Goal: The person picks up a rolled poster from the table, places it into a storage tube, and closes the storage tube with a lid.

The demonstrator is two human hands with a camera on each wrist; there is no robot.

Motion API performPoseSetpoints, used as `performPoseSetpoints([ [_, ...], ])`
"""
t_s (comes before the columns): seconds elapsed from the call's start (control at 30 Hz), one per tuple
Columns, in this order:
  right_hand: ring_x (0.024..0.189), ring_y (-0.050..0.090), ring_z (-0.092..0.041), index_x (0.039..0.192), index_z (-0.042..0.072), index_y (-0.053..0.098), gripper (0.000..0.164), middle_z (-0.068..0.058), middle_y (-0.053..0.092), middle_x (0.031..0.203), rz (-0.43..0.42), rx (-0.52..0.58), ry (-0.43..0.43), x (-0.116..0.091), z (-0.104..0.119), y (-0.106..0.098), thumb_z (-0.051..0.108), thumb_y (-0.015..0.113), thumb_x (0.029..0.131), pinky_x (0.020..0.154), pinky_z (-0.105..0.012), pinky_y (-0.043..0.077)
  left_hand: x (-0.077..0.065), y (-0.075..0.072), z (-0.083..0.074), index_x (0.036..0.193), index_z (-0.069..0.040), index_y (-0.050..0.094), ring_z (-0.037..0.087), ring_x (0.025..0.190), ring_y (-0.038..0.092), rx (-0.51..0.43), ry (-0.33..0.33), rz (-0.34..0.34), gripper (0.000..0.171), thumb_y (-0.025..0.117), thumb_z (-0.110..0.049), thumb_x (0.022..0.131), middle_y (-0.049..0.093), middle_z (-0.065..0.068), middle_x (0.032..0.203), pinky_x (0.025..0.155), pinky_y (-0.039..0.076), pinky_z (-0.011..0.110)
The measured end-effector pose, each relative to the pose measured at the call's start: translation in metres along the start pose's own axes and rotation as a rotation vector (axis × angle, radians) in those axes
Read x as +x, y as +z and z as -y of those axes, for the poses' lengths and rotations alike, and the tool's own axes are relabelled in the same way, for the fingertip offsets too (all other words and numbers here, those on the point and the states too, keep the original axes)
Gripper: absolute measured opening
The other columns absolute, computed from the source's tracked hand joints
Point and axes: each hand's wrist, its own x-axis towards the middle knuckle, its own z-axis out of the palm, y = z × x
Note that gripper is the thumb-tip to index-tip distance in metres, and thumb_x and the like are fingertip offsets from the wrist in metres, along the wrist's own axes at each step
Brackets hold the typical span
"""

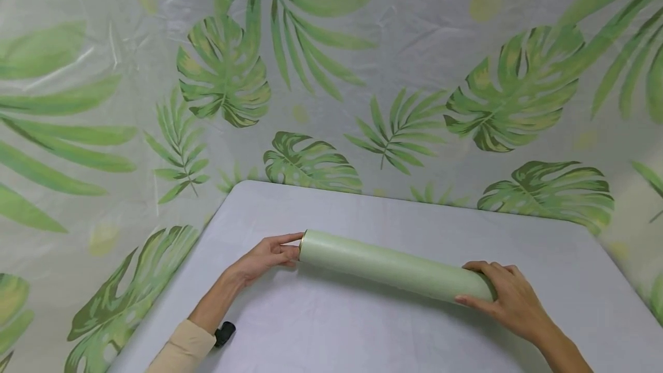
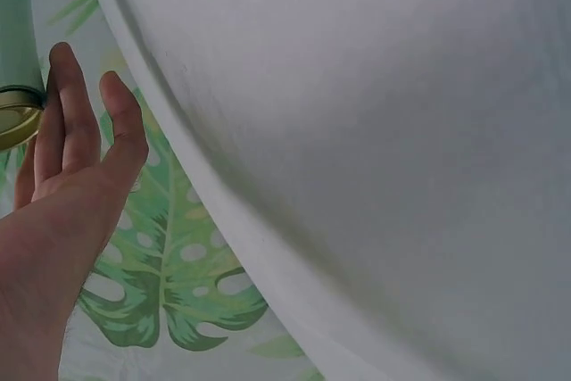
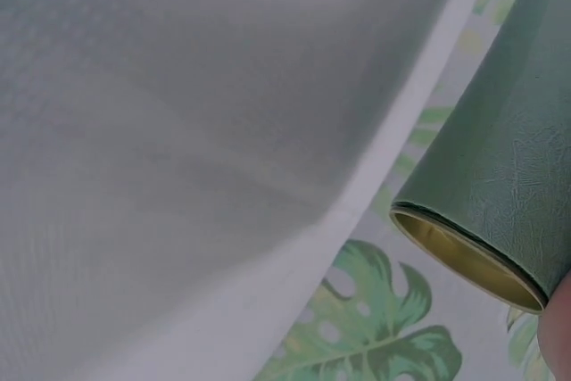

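A pale green roll (image 1: 393,266) with a gold inner rim lies on its side across the white table (image 1: 362,332). My left hand (image 1: 296,248) is at the roll's left end, its straight fingers touching the rim. In the left wrist view the fingers (image 2: 76,122) stand beside the gold-rimmed end of the roll (image 2: 18,51). My right hand (image 1: 473,284) grips the right end, fingers curled over the top and thumb on the near side. The right wrist view shows that end of the roll (image 3: 508,158) close up, with a fingertip (image 3: 558,336) at the frame's edge.
A sheet printed with green leaves (image 1: 362,73) hangs behind and around the table. The table's rounded back-left corner (image 1: 243,186) meets it. A small black device (image 1: 225,334) sits at my left wrist, by a beige sleeve (image 1: 181,353).
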Motion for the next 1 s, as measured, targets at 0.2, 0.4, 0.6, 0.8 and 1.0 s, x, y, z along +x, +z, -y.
performPoseSetpoints([
  [0.2, 0.083, 0.06, -0.007, 0.116, 0.023, 0.071, 0.065, 0.008, 0.075, 0.102, -0.006, 0.011, -0.023, 0.0, 0.0, -0.003, 0.046, 0.097, 0.061, 0.082, -0.026, 0.035, 0.001, 0.003, 0.0, 0.156, -0.005, 0.043, 0.017, 0.112, 0.071, 0.026, -0.013, -0.006, 0.062, 0.066, -0.027, 0.103, 0.072, 0.01, 0.129, 0.105, 0.054, 0.048],
  [0.4, 0.087, 0.063, -0.008, 0.12, 0.023, 0.073, 0.066, 0.006, 0.077, 0.108, -0.008, 0.019, -0.051, 0.0, 0.0, -0.004, 0.043, 0.096, 0.062, 0.083, -0.026, 0.034, 0.001, 0.007, -0.001, 0.154, -0.006, 0.046, 0.018, 0.111, 0.071, 0.031, -0.012, -0.021, 0.06, 0.067, -0.028, 0.102, 0.074, 0.008, 0.125, 0.104, 0.054, 0.049],
  [0.6, 0.087, 0.063, -0.007, 0.124, 0.029, 0.073, 0.068, 0.008, 0.078, 0.103, -0.016, 0.012, -0.083, 0.002, 0.0, -0.007, 0.043, 0.096, 0.062, 0.083, -0.026, 0.034, 0.002, 0.011, 0.001, 0.152, -0.005, 0.048, 0.02, 0.109, 0.07, 0.024, -0.015, -0.024, 0.059, 0.068, -0.028, 0.102, 0.075, 0.007, 0.12, 0.104, 0.055, 0.048],
  [0.8, 0.087, 0.063, -0.008, 0.127, 0.032, 0.073, 0.067, 0.011, 0.076, 0.1, 0.002, -0.015, -0.094, 0.004, 0.001, -0.009, 0.045, 0.094, 0.065, 0.082, -0.026, 0.034, 0.003, 0.011, 0.002, 0.15, -0.005, 0.049, 0.024, 0.109, 0.071, 0.027, -0.022, -0.035, 0.057, 0.067, -0.028, 0.102, 0.075, 0.008, 0.117, 0.102, 0.056, 0.047],
  [1.0, 0.086, 0.063, -0.008, 0.127, 0.03, 0.074, 0.069, 0.013, 0.074, 0.096, -0.016, -0.025, -0.13, 0.008, 0.0, -0.008, 0.047, 0.093, 0.064, 0.081, -0.025, 0.035, 0.003, 0.011, 0.001, 0.149, -0.004, 0.048, 0.035, 0.114, 0.071, 0.005, -0.02, -0.035, 0.056, 0.066, -0.029, 0.103, 0.076, 0.011, 0.118, 0.102, 0.056, 0.048],
])
